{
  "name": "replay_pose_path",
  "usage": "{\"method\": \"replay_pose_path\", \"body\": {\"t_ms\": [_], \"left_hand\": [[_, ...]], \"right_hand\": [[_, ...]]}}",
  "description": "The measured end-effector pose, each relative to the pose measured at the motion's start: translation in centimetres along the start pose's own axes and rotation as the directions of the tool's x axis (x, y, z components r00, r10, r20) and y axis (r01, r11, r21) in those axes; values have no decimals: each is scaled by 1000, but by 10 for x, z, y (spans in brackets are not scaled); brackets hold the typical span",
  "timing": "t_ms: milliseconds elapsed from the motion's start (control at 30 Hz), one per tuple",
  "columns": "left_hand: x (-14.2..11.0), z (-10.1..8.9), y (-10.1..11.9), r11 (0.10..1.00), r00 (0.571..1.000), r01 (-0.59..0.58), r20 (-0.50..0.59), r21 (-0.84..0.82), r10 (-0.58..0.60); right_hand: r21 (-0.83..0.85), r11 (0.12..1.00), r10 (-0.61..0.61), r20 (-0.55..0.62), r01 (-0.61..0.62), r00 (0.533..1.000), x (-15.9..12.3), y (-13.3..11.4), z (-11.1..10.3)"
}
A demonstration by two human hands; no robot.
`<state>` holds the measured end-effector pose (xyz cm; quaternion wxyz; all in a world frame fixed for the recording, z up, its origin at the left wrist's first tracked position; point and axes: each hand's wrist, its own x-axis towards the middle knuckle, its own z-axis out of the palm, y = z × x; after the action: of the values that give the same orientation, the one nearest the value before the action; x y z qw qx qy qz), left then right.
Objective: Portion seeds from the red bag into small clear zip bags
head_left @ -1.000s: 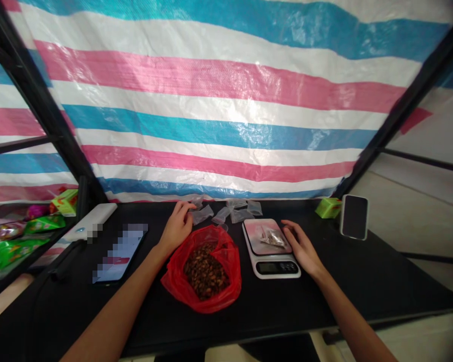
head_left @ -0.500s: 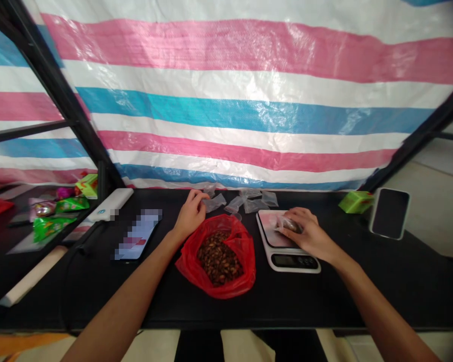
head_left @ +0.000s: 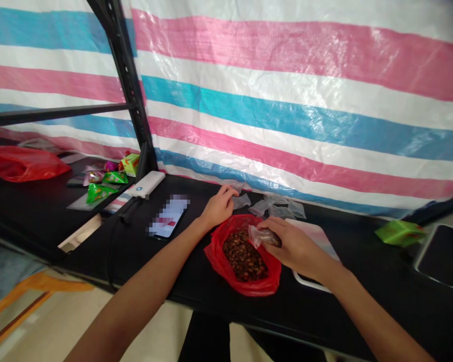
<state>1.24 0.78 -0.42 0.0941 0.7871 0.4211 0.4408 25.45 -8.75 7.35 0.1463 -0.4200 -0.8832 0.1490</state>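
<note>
An open red plastic bag (head_left: 226, 264) full of brown seeds lies on the black table (head_left: 196, 281). My right hand (head_left: 290, 246) is closed on a small clear packet of seeds (head_left: 262, 235) and holds it over the red bag's right rim. The white kitchen scale (head_left: 319, 241) lies partly hidden under that hand and wrist. My left hand (head_left: 217, 207) rests behind the red bag, its fingertips pinched at an empty clear packet (head_left: 240, 201) from a loose pile (head_left: 277, 208) by the tarp.
A phone (head_left: 168, 221) and a white power bank (head_left: 146, 183) lie left of my hands. Green snack packets (head_left: 101, 188) and another red bag (head_left: 22, 163) sit on the left shelf. At right stand a green box (head_left: 398, 233) and a dark phone (head_left: 440, 254). A striped tarp hangs behind.
My right hand picked the filled packet off the scale and carried it left over the red bag. My left hand stayed at the empty packets. The camera turned left.
</note>
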Motion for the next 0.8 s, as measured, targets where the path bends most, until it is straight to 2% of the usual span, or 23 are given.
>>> {"method": "replay_pose_path", "body": {"t_ms": [200, 433, 500, 633, 700, 800], "left_hand": [[0, -2, 1, 1000, 1000, -12, 4, -8, 12], [0, -1, -1, 1000, 1000, -6, 29, -12, 6], [0, -1, -2, 1000, 999, -8, 35, -2, 8], [-1, -3, -1, 1000, 1000, -7, 31, 6, 6], [-1, -4, 0, 1000, 1000, -5, 20, 2, 5], [0, -4, 0, 1000, 1000, 6, 17, 9, -6]], "right_hand": [[-51, 999, 10, 17, -9, 1000, 5, 6, 17], [-5, 999, 31, -15, -31, 999, 0, 1, 21], [48, 998, 43, -60, -40, 997, -3, 2, 23], [203, 978, 89, -228, -42, 970, -16, 12, 25], [254, 966, 134, -297, -57, 945, -24, 26, 21], [292, 944, 261, -369, -156, 892, -38, 60, 10]]}}
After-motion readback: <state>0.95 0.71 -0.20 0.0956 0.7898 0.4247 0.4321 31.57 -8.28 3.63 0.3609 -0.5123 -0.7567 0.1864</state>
